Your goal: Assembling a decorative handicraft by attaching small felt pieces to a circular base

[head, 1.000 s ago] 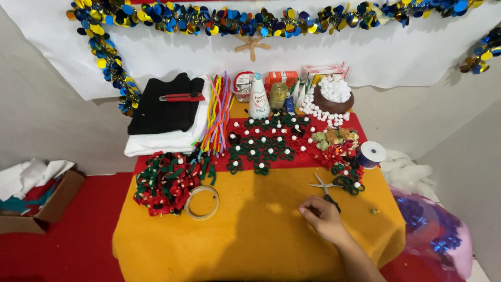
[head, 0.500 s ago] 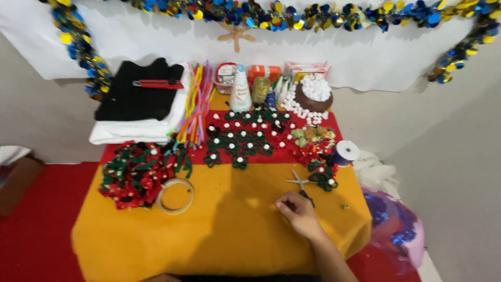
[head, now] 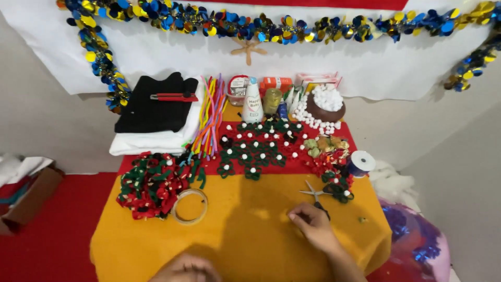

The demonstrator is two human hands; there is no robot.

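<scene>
Yellow cloth over a low table (head: 245, 230), red band across its far half, white sheet and blue-and-gold tinsel garland (head: 250, 23) on the wall behind. Right hand (head: 314, 225) resting on the cloth near the front edge, fingers curled inward and fingertips together, either pinching something tiny or simply closed; cannot tell which. Scissors (head: 315, 193) lying just beyond those knuckles, blades pointing left, black handles almost touching the hand. Left hand (head: 185, 270) barely inside the bottom edge, blurred, fingers impossible to read. Farther out: roll of clear tape (head: 189, 206) flat beside a heap of red and green loops (head: 154, 183), rows of small green rosettes with white pompoms (head: 255, 149) on the red band, bundle of coloured pipe cleaners (head: 209, 117), brown bowl of white pompoms (head: 326, 102), blue ribbon spool (head: 361, 163) at the right edge. To handle the scissors well from here: probably best to slide thumb and finger into the handles without lifting the blades toward the rosettes, keeping the wrist low and the other hand clear of the points. Compared with half a second ago: right hand in much the same spot by the scissors handles, left hand newly in view at the bottom, camera swung back so the table sits more centred.
</scene>
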